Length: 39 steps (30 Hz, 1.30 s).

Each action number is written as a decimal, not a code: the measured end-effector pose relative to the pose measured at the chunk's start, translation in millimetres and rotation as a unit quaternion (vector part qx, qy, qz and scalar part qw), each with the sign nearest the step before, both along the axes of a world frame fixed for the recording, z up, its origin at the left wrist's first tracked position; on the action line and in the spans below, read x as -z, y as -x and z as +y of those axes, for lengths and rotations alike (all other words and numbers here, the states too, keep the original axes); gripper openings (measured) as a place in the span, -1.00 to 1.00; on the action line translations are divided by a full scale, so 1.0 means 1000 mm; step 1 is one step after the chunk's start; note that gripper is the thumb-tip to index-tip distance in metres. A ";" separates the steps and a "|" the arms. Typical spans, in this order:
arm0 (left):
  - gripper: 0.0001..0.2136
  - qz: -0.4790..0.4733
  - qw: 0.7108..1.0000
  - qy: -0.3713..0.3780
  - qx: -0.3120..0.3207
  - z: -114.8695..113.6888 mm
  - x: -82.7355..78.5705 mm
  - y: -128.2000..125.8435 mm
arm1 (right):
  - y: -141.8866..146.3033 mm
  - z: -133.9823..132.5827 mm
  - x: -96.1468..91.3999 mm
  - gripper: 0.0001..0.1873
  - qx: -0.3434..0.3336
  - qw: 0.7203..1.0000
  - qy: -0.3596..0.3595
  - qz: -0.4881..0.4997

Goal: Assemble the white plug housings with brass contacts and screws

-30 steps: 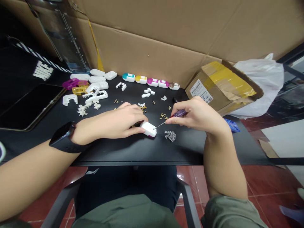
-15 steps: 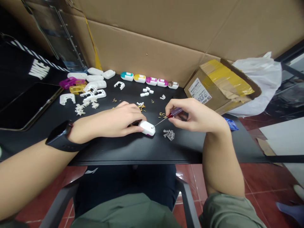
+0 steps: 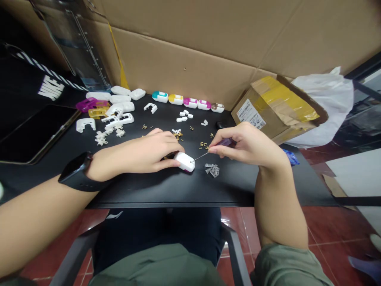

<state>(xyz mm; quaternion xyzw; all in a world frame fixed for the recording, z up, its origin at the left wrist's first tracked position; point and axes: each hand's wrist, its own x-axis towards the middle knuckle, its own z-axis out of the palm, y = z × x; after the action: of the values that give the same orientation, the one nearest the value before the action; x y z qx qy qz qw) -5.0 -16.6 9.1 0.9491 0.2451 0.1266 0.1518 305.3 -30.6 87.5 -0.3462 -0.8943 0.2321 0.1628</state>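
Observation:
My left hand grips a small white plastic casing with a purple underside, holding it down on the black table. In my right hand is a screwdriver with a translucent purple handle. Its thin shaft slants down to the left, and the tip meets the casing near its right end. Around the casing lie small brass screws and a little heap of clear plastic pieces. Whether a screw sits under the tip is too small to tell.
Several coloured-and-white devices line the cardboard backing. White casing shells, purple frames and small white parts lie behind my hands. A tablet lies left; a taped cardboard box stands right.
My right fingers have shifted on the screwdriver, now closing over the red part near the shaft. The tip stays at the casing, and my left hand keeps its hold.

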 end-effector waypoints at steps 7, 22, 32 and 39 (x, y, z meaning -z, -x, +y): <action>-0.68 0.003 1.000 0.002 -0.007 0.000 0.000 0.001 | -0.002 0.003 0.004 -0.91 -0.048 0.999 -0.018 0.008; -0.68 0.005 1.000 -0.005 0.001 0.001 0.001 0.001 | 0.003 0.003 0.006 -0.68 0.005 1.000 -0.018 -0.016; -0.66 -0.004 1.000 -0.001 -0.002 0.002 0.003 0.001 | 0.003 0.008 0.009 -0.81 -0.070 0.997 -0.045 0.003; -0.67 0.006 1.000 -0.003 0.001 0.002 0.002 0.002 | -0.001 0.005 0.008 -0.51 -0.035 0.999 -0.013 -0.009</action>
<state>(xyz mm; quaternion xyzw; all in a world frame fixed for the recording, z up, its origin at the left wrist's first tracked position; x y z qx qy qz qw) -6.7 -15.1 6.6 0.9508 0.2444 0.1211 0.1472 306.7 -25.4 80.0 -0.3142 -0.9105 0.2224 0.1507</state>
